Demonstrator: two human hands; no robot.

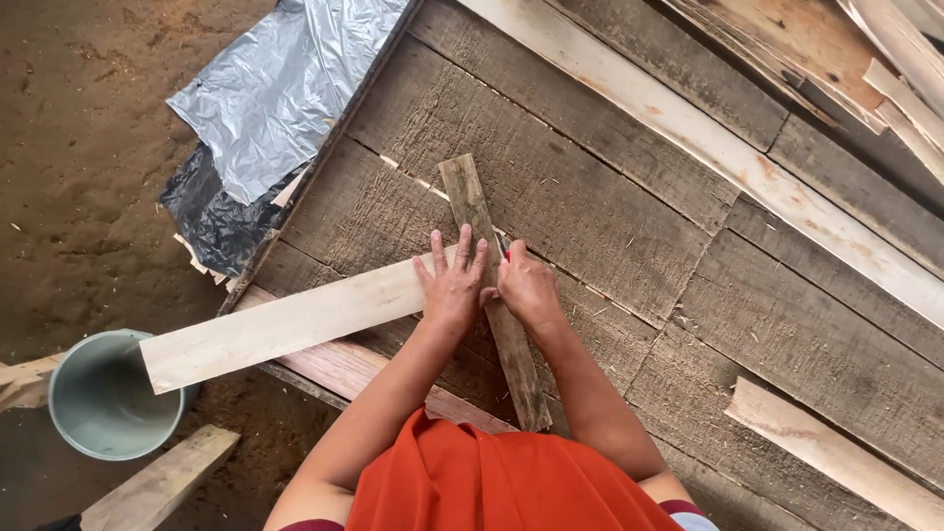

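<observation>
Rough grey planks make up the bench (590,197), which fills most of my view, its left edge running diagonally from 12 o'clock down to 8 o'clock above a dirt floor (79,147). My left hand (450,285) lies flat with fingers spread, pressing a pale board (285,324) where a narrow weathered strip (470,211) crosses over it. My right hand (526,290) is clenched just beside it, touching the strip's right edge and gripping something small with a red tip (505,250); I cannot tell what it is. The pale board sticks out past the bench edge toward 8 o'clock, its free end hanging over a grey bucket (103,393) on the floor. The strip runs from about 12 o'clock down to 6 o'clock, its near end close to my orange garment (492,482).

Toward 3 o'clock the planks are bare, giving open room. A long pale plank (737,162) crosses diagonally at 1 o'clock, and another pale offcut (826,447) lies at 4 o'clock. Crumpled silver and black plastic sheeting (265,108) lies off the bench edge at 11 o'clock.
</observation>
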